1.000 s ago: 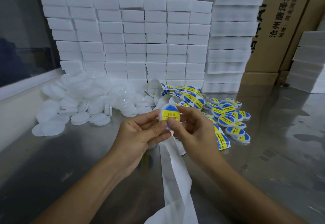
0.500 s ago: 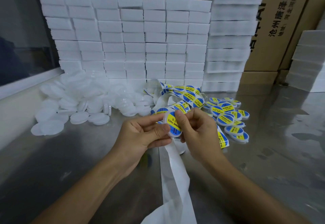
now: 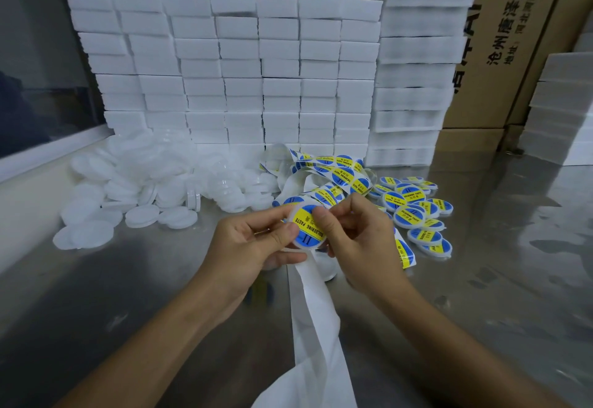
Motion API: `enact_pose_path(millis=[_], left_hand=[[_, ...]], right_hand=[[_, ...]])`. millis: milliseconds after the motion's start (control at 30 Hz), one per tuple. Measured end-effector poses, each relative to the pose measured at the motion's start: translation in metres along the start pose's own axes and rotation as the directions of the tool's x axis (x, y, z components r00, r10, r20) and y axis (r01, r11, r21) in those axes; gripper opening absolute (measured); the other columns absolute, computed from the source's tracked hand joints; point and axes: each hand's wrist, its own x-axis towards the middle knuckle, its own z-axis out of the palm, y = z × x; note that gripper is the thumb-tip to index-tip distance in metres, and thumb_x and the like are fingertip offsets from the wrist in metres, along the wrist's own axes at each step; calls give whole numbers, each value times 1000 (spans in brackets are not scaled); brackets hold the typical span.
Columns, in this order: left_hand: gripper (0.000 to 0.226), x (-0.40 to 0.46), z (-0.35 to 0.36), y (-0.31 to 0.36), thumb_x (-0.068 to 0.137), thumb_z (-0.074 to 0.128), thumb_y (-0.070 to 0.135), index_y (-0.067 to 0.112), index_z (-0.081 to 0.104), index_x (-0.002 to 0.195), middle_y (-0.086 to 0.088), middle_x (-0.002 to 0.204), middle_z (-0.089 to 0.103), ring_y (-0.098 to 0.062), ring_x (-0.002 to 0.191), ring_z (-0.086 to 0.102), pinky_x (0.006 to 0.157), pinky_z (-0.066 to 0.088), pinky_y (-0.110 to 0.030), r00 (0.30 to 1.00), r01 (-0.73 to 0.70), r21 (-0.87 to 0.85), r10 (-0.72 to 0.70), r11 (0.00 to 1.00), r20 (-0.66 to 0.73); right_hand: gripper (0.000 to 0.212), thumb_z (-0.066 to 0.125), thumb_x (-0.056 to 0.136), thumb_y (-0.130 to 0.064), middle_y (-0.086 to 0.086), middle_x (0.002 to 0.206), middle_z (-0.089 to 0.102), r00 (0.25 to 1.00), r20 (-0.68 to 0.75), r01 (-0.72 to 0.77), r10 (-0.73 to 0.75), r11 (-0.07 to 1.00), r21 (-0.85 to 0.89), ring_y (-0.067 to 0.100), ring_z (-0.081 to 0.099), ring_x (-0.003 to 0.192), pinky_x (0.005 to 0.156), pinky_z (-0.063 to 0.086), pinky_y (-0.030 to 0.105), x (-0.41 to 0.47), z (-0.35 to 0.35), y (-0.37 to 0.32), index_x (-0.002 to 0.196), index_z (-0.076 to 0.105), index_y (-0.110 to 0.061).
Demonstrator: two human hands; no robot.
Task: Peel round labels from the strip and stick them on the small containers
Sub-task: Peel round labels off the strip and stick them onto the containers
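Both hands (image 3: 253,244) (image 3: 356,241) hold round blue-yellow-labelled container (image 3: 308,227).

The round label (image 3: 308,229) on the small container (image 3: 296,242) held in both hands has a yellow band with the words "SOLDERING PASTE", and below it, on the blue part, the sign "II". The same words can be read on the labelled containers (image 3: 414,205) lying on the table and on the label strip (image 3: 340,178). The cardboard boxes (image 3: 500,38) behind carry black Chinese characters, among them "沧州唐泽通信" and "地址"; the rest is cut off or too blurred.
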Motion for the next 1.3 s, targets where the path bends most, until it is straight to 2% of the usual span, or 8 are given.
enact_pose_path(millis=[67, 167, 367, 600, 800, 1033, 1200, 1300], left_hand=[[28, 1, -2, 0, 69, 69, 18, 13, 75, 95, -12, 90, 75, -23, 74, 71, 60, 58, -27, 999, -23, -14, 22, 1000, -39], [17, 3, -4, 0, 70, 67, 21, 17, 77, 83, -10, 79, 72, -19, 59, 62, 53, 54, -24, 995, -35, 2, 35, 999, -90], [19, 4, -5, -1, 70, 67, 27, 15, 76, 82, -14, 72, 68, -18, 48, 45, 44, 44, -22, 994, -25, 67, 31, 997, -105], [27, 1, -2, -1, 69, 69, 40, 20, 79, 85, -14, 77, 71, -27, 62, 53, 48, 46, -23, 999, -36, 169, 38, 985, -7], [28, 3, -3, 0, 62, 72, 41, 18, 78, 76, -15, 77, 73, -26, 60, 63, 53, 56, -27, 988, 5, 90, 8, 996, -153], [19, 4, -4, 0, 79, 68, 19, 4, 69, 89, -15, 80, 75, -23, 65, 73, 58, 58, -24, 978, 23, -13, -25, 1000, -209], [30, 3, 0, 0, 68, 70, 26, 3, 68, 87, -16, 84, 75, -25, 74, 73, 65, 58, -25, 989, 25, -24, -29, 999, -148], [37, 4, -1, 0, 63, 73, 30, 3, 68, 87, -17, 85, 74, -24, 74, 72, 66, 58, -25, 991, 31, -17, -33, 999, -130]], right_hand=[[23, 74, 83, -29, 6, 60, 66, 996, 84, 32, -30, 999, -18, 15, 62, 51, 55, 54, 40, -2, 0, 0, 100, 61, -20], [39, 81, 78, -20, 11, 61, 62, 982, 186, 49, -42, 998, -33, 29, 57, 52, 53, 49, 37, -2, 2, 1, 111, 61, -21], [21, 73, 78, -28, 10, 65, 72, 977, 209, -49, 31, 996, 81, 20, 61, 45, 49, 49, 29, 0, -2, -1, 82, 57, -16], [51, 70, 74, -49, 14, 56, 63, 997, 73, 40, -39, 999, -14, 25, 58, 41, 39, 47, 35, 0, -1, 0, 64, 50, -2], [7, 71, 85, -21, 2, 65, 69, 987, 157, 30, -31, 1000, 9, 13, 62, 51, 54, 51, 25, 1, -1, 1, 89, 66, -19], [55, 84, 75, -20, -1, 119, 58, 956, 184, 266, -230, 944, -198, 9, 67, 82, 58, 54, 30, -5, 1, 1, 126, 62, -20], [64, 86, 72, -32, 1, 119, 63, 920, 195, 389, -340, 853, -348, 5, 61, 95, 73, 47, 13, -4, -2, 0, 127, 63, -9], [63, 86, 72, -30, 3, 117, 64, 916, 173, 400, -361, 837, -372, 8, 62, 101, 81, 48, 16, -4, -1, -1, 126, 64, -7]])
